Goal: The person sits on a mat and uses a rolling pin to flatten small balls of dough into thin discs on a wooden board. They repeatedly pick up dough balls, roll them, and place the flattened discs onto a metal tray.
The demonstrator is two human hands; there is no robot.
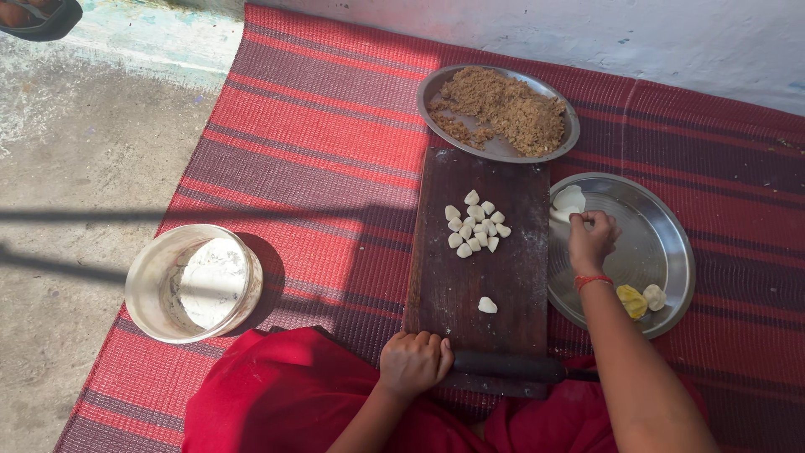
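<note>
Left grip (412, 361) is clenching the roller (511, 367) on a board (470, 285); right grip (591, 239) is pinching dough (569, 200) over a tray (662, 243); a striped mat (310, 159) is lying beneath, on a concrete floor (75, 168).

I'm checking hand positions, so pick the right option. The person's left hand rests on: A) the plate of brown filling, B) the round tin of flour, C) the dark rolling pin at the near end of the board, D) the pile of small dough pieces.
C: the left hand is closed over one end of the dark rolling pin, which lies across the near end of the wooden board.
</note>
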